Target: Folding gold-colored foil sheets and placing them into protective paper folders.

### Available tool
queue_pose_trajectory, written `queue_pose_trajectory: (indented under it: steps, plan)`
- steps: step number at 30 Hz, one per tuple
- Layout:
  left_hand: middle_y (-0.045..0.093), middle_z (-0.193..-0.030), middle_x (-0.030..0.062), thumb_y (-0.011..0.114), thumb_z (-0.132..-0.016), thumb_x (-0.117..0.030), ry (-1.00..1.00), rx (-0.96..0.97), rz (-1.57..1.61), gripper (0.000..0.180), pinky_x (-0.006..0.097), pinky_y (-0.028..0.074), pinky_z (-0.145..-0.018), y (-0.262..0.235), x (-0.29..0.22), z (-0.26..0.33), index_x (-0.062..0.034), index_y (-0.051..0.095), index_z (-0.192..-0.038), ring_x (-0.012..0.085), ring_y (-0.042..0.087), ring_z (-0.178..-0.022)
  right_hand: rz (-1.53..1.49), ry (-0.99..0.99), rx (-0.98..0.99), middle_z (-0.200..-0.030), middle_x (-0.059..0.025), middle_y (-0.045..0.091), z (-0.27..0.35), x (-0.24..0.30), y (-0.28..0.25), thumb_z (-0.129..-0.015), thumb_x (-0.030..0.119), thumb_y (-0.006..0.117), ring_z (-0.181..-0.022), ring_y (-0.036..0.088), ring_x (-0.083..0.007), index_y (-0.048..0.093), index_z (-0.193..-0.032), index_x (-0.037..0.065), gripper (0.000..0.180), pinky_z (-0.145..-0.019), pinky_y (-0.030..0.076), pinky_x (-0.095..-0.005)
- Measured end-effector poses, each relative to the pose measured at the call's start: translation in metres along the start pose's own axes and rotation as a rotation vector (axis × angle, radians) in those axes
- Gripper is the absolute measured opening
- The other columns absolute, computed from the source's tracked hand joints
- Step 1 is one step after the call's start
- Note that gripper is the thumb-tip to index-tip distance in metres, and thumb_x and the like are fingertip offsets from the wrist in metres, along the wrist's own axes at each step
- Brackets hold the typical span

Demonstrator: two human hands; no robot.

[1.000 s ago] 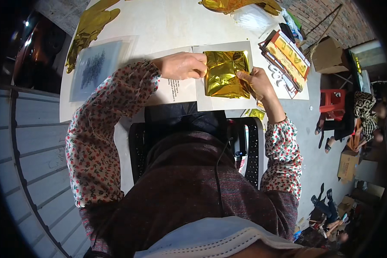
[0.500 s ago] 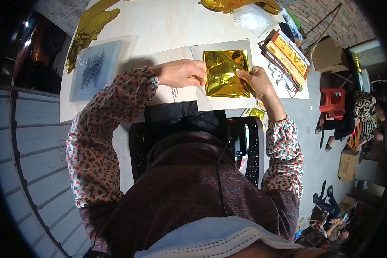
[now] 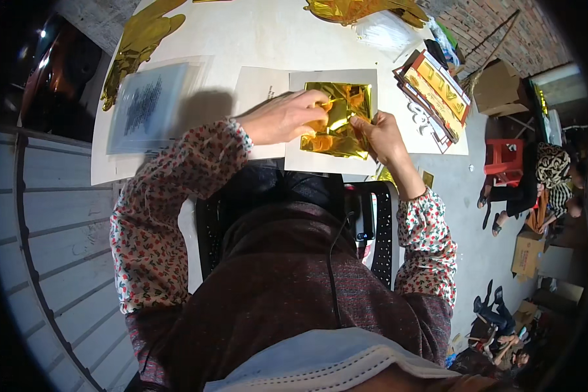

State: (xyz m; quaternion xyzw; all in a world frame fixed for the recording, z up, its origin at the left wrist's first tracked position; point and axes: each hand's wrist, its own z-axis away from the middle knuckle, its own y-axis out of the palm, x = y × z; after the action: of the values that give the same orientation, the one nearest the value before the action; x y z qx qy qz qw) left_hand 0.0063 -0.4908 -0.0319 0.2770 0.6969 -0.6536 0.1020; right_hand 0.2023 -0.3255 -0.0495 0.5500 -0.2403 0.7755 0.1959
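A folded sheet of shiny gold foil (image 3: 339, 121) lies on the right-hand page of an opened white paper folder (image 3: 302, 161) at the table's near edge. My left hand (image 3: 282, 119) reaches over from the left, its bent fingers closed on the foil's left part; the fingertips are partly hidden. At the foil's right edge, my right hand (image 3: 387, 138) grips foil and page together, thumb on top and fingers underneath, out of sight. The folder's left page sits partly under my left hand and forearm.
Clear plastic sleeves (image 3: 144, 108) are stacked to the left. Gold foil pieces (image 3: 140, 42) lie at the far left, with more gold foil (image 3: 359, 9) at the back. Printed card cut-outs (image 3: 436, 91) sit right. A red stool (image 3: 503, 157) and other people are beyond.
My left hand has moved right, from the folder's page edge onto the foil. Foil and page have shifted slightly left and toward me, with my right hand still gripping them.
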Motion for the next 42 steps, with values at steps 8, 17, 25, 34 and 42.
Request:
queue_pose_trajectory:
  steps: [8, 17, 25, 34, 42]
  plan:
    - [0.019, -0.161, 0.0212, 0.057, -0.088, -0.065, -0.390, -0.162, -0.398, 0.099, 0.045, 0.015, -0.122, 0.029, 0.006, 0.029, -0.0006, 0.019, -0.155, 0.0337, 0.015, -0.150, -0.277, 0.066, -0.030, -0.078, -0.0067, 0.066, 0.003, -0.005, 0.006, -0.093, 0.003, 0.067, -0.057, 0.056, -0.0116, 0.064, -0.098, -0.005, 0.010, -0.052, 0.047, -0.0256]
    - [0.015, -0.163, 0.0175, 0.045, -0.090, -0.072, -0.502, -0.171, -0.344, 0.100, 0.047, 0.010, -0.122, 0.054, -0.014, -0.001, -0.0009, 0.017, -0.155, 0.0329, 0.009, -0.151, -0.209, 0.089, -0.078, -0.080, -0.0092, 0.068, 0.011, 0.003, 0.011, -0.093, 0.006, 0.067, -0.064, 0.062, -0.0138, 0.065, -0.097, -0.007, 0.014, -0.057, 0.051, -0.0287]
    - [0.015, -0.163, 0.0169, 0.045, -0.094, -0.066, -0.580, -0.108, -0.366, 0.094, 0.046, 0.010, -0.122, 0.062, -0.020, -0.029, -0.0003, 0.019, -0.155, 0.0312, 0.009, -0.152, 0.447, -0.111, -0.187, -0.087, -0.0169, 0.071, -0.033, -0.030, -0.021, -0.084, 0.009, 0.075, -0.075, 0.069, -0.0215, 0.064, -0.100, -0.011, 0.028, -0.066, 0.055, -0.0338]
    - [0.021, -0.161, 0.0184, 0.048, -0.090, -0.067, -0.548, -0.219, -0.338, 0.095, 0.048, 0.012, -0.121, 0.069, -0.011, -0.020, 0.0008, 0.025, -0.153, 0.0334, 0.013, -0.150, 0.059, 0.056, -0.097, -0.105, -0.0186, 0.068, -0.013, -0.001, -0.016, -0.085, 0.007, 0.078, -0.083, 0.069, -0.0208, 0.054, -0.121, -0.013, 0.048, -0.073, 0.060, -0.0333]
    - [0.020, -0.162, 0.0164, 0.049, -0.092, -0.065, -0.582, -0.199, -0.323, 0.093, 0.047, 0.010, -0.122, 0.068, -0.010, -0.014, -0.0004, 0.024, -0.154, 0.0304, 0.012, -0.151, 0.004, 0.101, -0.065, -0.073, -0.0010, 0.063, -0.010, -0.013, -0.033, -0.091, 0.019, 0.073, -0.059, 0.055, -0.0080, 0.066, -0.088, 0.002, 0.018, -0.053, 0.043, -0.0236]
